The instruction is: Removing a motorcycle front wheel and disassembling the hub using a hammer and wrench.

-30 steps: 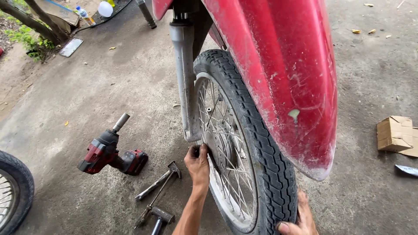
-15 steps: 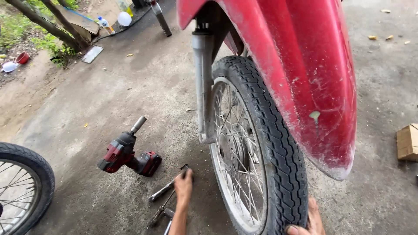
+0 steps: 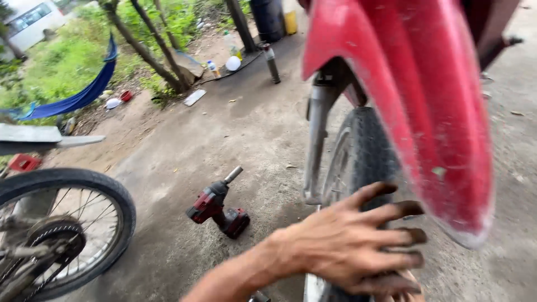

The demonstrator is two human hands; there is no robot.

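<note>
Red mudguard [image 3: 425,112] arches over a black spoked front tyre [image 3: 363,156], raised between the fork legs. The left hand [image 3: 347,246] lies flat against the tread, greasy fingers [image 3: 391,212] spread wide, gripping nothing, seemingly steadying the wheel. The right hand is barely visible beneath. A red impact wrench [image 3: 218,204] lies nearby on the concrete floor [image 3: 235,128].

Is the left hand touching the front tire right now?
Touching. The head view shows the left hand, fingers spread, laid flat against the tread of the front tire just under the red fender, with no gap between palm and rubber.
</note>
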